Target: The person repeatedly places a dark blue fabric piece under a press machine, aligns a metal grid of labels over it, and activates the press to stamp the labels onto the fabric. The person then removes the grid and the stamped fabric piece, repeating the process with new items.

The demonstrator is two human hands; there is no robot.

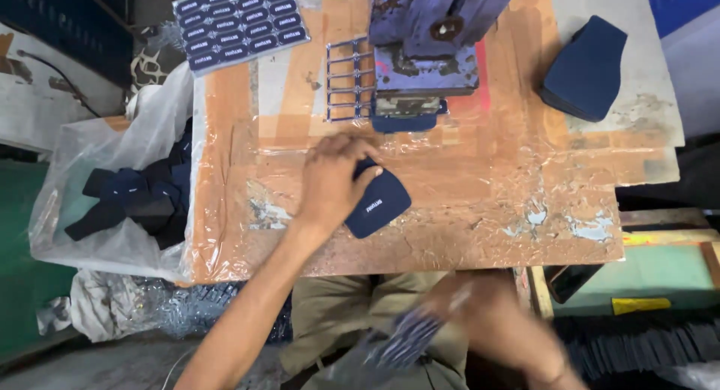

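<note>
My left hand (332, 178) rests on the taped wooden worktable (465, 202), its fingers gripping a navy fabric piece (379, 202) with a small white label patch. Low in the view, over my lap, my right hand (480, 315) is blurred by motion and holds a dark strip of labels (401, 345). A blue press machine (427, 41) stands at the table's far edge, another navy piece (405, 122) lying under its head. Beside the press sits a metal wire rack (349, 79).
A sheet of navy labels (240, 22) lies at the table's far left. A stack of navy pieces (589, 67) sits at the far right. A clear plastic bag with several navy pieces (135, 199) hangs left of the table. A yellow-handled tool (641, 305) lies low right.
</note>
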